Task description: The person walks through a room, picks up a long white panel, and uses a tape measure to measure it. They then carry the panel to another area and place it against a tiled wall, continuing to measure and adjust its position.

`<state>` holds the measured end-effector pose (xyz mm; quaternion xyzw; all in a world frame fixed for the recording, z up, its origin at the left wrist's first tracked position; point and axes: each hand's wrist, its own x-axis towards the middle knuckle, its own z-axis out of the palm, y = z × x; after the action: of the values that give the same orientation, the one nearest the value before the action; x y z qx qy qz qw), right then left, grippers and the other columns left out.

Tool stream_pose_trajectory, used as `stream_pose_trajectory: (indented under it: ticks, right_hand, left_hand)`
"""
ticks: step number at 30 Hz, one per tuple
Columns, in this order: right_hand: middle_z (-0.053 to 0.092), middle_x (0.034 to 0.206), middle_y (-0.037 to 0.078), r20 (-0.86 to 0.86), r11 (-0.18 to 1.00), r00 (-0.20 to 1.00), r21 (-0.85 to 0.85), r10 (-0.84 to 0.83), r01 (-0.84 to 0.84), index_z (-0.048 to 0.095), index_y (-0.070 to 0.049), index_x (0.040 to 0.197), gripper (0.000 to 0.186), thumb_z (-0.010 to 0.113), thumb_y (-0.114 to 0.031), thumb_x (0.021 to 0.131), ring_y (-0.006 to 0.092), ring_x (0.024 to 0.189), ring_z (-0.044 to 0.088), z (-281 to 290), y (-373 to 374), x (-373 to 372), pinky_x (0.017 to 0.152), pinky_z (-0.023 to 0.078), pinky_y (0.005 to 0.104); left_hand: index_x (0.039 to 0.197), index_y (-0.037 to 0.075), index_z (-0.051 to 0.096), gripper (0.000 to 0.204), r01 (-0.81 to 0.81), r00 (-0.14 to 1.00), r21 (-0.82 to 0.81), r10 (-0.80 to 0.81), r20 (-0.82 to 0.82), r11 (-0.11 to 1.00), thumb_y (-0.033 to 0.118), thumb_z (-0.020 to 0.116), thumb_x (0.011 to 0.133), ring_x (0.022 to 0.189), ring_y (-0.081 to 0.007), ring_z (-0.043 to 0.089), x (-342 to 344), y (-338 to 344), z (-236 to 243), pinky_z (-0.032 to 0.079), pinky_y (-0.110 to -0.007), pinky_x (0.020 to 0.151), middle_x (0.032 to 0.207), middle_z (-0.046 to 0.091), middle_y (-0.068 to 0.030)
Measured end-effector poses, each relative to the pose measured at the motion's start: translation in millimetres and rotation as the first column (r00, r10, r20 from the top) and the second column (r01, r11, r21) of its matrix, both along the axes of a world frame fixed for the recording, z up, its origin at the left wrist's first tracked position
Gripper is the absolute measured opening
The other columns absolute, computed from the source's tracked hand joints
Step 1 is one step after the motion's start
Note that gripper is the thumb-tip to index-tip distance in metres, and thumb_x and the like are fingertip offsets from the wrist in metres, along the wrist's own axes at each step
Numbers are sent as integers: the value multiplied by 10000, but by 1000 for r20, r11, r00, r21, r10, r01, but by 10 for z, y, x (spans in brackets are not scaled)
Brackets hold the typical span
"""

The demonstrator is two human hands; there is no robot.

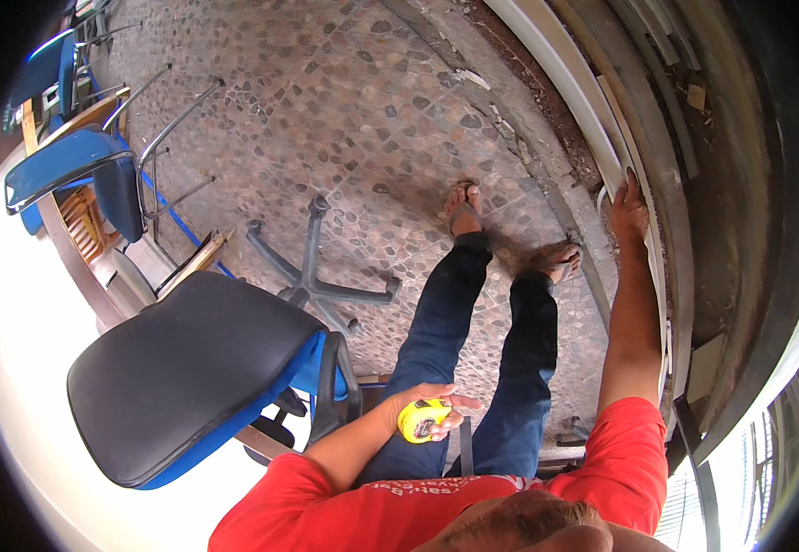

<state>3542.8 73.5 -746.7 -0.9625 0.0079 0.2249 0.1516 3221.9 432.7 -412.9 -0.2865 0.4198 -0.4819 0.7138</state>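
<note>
A yellow tape measure (422, 420) with a dark label lies in my left hand (445, 405), held in front of my thighs. My left fingers curl round its case, some stretching past it. Far out on the right, my right arm is extended forward. There my right hand (629, 213) grips the edge of a long white strip (593, 109), which looks bent by the lens. The strip runs along the right side, beside other long pieces. My right fingertips are partly hidden against its edge.
A black-and-blue office chair (197, 377) stands close on my left, its five-legged base (312, 276) on the pebble-patterned floor (298, 120). Blue metal-legged chairs (78, 175) stand farther left. Long brown boards (620, 55) line the right side. My feet (464, 207) are near a raised floor edge.
</note>
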Motion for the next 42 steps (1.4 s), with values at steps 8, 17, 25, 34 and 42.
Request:
stream_pose_trajectory:
  ticks: [8, 17, 25, 34, 42]
  right_hand:
    - [729, 1170, 242, -170, 982, 975, 96, -146, 164, 660, -59, 1312, 457, 641, -412, 1023, 431, 1062, 699, 53, -235, -92, 928, 533, 474]
    - [713, 836, 194, 0, 960, 988, 235, -154, 150, 707, 17, 945, 452, 696, -431, 1005, 329, 703, 634, 643, -204, -174, 701, 521, 409]
    - [666, 733, 176, -42, 922, 972, 310, -230, 231, 711, -6, 884, 408, 702, -396, 1006, 288, 637, 613, 711, -84, -300, 631, 498, 395]
    - [729, 842, 195, -53, 905, 982, 382, -180, 187, 705, 4, 936, 428, 811, -410, 906, 366, 760, 707, 550, 61, -450, 711, 551, 439]
    - [748, 1066, 228, -179, 923, 961, 288, -209, 254, 702, 16, 1139, 605, 880, -460, 810, 401, 999, 718, 560, 195, -379, 899, 559, 463]
  left_hand:
    - [1542, 45, 478, 682, 0, 1000, 0, 0, 23, 1000, 541, 471, 1074, 643, -180, 630, 66, -21, 3, 536, -366, 671, 836, 616, -99]
    - [1556, 45, 451, 688, -24, 1000, -10, 24, 1, 1000, 536, 467, 1074, 655, -205, 644, -38, -68, -24, 539, -379, 678, 850, 619, -107]
    - [1555, 56, 459, 677, -15, 1000, -25, 15, -9, 1000, 538, 453, 1080, 658, -201, 648, 26, -97, -8, 534, -377, 678, 854, 622, -105]
    - [1561, 62, 456, 679, 15, 1000, -14, -15, 19, 1000, 541, 453, 1080, 662, -200, 649, -6, -105, -39, 535, -376, 682, 851, 619, -103]
    - [1563, 67, 456, 684, 38, 999, -2, -38, 5, 999, 549, 453, 1077, 660, -203, 646, -19, -110, -29, 531, -377, 680, 851, 616, -106]
